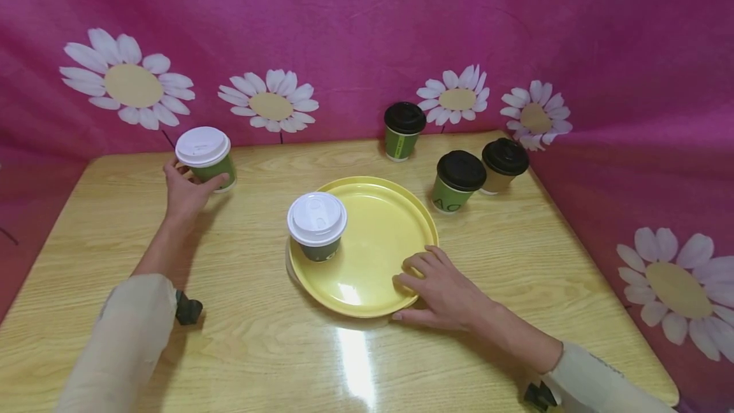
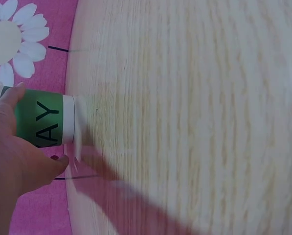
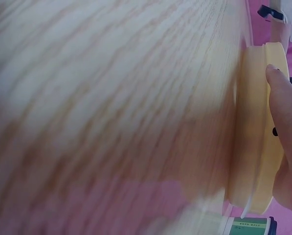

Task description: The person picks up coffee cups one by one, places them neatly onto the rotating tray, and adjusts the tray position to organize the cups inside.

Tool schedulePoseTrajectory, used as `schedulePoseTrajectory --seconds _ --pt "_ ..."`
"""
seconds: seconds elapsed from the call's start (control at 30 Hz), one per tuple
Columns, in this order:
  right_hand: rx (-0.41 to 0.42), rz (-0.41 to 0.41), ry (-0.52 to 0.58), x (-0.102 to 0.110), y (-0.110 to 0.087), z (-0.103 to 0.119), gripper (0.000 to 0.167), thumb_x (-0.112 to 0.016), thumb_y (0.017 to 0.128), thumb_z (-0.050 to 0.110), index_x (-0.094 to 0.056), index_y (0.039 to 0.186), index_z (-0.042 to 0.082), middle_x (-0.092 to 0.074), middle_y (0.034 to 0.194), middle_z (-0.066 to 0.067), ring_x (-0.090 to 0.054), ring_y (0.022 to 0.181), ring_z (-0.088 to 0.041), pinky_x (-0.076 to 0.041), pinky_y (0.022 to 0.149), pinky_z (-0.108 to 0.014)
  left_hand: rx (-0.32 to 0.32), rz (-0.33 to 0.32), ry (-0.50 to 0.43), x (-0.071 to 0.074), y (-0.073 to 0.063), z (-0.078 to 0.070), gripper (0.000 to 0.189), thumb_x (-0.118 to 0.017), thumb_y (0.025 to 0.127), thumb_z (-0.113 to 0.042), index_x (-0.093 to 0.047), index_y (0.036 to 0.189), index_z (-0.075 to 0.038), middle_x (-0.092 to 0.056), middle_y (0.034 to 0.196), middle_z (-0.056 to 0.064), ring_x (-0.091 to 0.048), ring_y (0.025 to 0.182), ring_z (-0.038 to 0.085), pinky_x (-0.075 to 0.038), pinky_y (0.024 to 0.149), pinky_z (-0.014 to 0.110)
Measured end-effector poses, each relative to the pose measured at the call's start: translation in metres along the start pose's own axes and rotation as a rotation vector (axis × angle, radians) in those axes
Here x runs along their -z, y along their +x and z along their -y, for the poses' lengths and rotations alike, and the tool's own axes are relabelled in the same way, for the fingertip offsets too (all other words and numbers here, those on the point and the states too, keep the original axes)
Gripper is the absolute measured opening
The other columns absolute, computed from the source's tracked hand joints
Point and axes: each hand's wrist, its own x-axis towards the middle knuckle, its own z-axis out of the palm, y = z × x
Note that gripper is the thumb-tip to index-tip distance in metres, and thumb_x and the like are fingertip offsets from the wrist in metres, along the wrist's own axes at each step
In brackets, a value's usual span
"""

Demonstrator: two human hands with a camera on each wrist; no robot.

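Observation:
At the table's far left stands a green paper cup [image 1: 226, 171] with a white lid, dark letters on its side in the left wrist view. My left hand [image 1: 186, 193] is spread around it, fingers at its left side. In the left wrist view, a gap shows between thumb and cup. My right hand [image 1: 450, 292] holds the near right rim of a round yellow tray [image 1: 378, 228], fingers curled over the edge and thumb along the outer side [image 3: 263, 147]. A dark green cup with a white lid [image 1: 317, 222] stands on the tray's left side.
Behind the tray stands a green cup with a black lid [image 1: 399, 142]. To its right are another black-lidded green cup [image 1: 450, 196] and a brown cup with a black lid [image 1: 497, 180]. A pink flowered cloth [image 1: 355, 37] borders the wooden table [image 1: 258, 349].

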Motion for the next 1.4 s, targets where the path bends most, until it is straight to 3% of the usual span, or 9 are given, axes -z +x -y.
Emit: schedulePoseTrajectory --seconds 0.73,1.0,1.4 --pt "0.014 -0.02 0.012 -0.002 0.0 0.001 0.051 -0.062 0.088 0.066 -0.065 0.108 0.019 -0.055 0.107 -0.002 -0.051 0.103 -0.025 -0.032 0.104 -0.052 -0.006 -0.011 0.069 -0.006 0.003 -0.003 0.1 -0.076 0.087 -0.021 -0.003 0.155 -0.013 -0.021 0.159 0.011 -0.022 0.145 0.023 -0.019 0.117 0.031" --pt "0.014 -0.024 0.0 -0.001 0.0 -0.002 0.054 -0.059 0.088 0.067 -0.065 0.108 0.018 -0.056 0.108 -0.003 -0.051 0.104 -0.026 -0.032 0.104 -0.051 -0.018 -0.018 0.086 -0.01 0.009 -0.006 0.101 -0.076 0.086 -0.023 -0.004 0.155 -0.013 -0.022 0.158 0.012 -0.024 0.145 0.024 -0.02 0.117 0.031" --pt "0.007 -0.02 0.004 -0.001 0.0 -0.001 0.051 -0.063 0.086 0.066 -0.065 0.106 0.02 -0.055 0.106 -0.002 -0.05 0.102 -0.024 -0.032 0.103 -0.047 -0.029 -0.037 0.03 -0.011 0.014 -0.006 0.099 -0.078 0.083 -0.018 -0.008 0.153 -0.012 -0.029 0.156 0.012 -0.031 0.141 0.023 -0.024 0.114 0.027"
